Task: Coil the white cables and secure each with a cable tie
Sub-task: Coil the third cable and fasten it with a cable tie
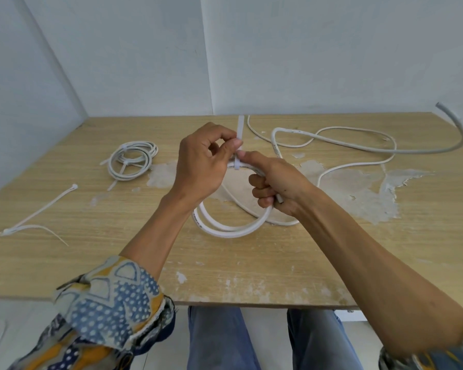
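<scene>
My left hand point(203, 161) is raised, thumb and forefinger pinching the cable tie point(240, 128), the other fingers curled. My right hand point(277, 182) sits just beside it, fingers wrapped round the coiled cable point(233, 232), forefinger stretched toward the left thumb. Both forearms point(155, 231) angle inward.

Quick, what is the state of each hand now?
Left hand: closed, pinching the cable tie.
Right hand: closed, holding the cable coil.

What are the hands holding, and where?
The left hand pinches the cable tie by its tail; the right hand grips the cable coil at its right side.
</scene>
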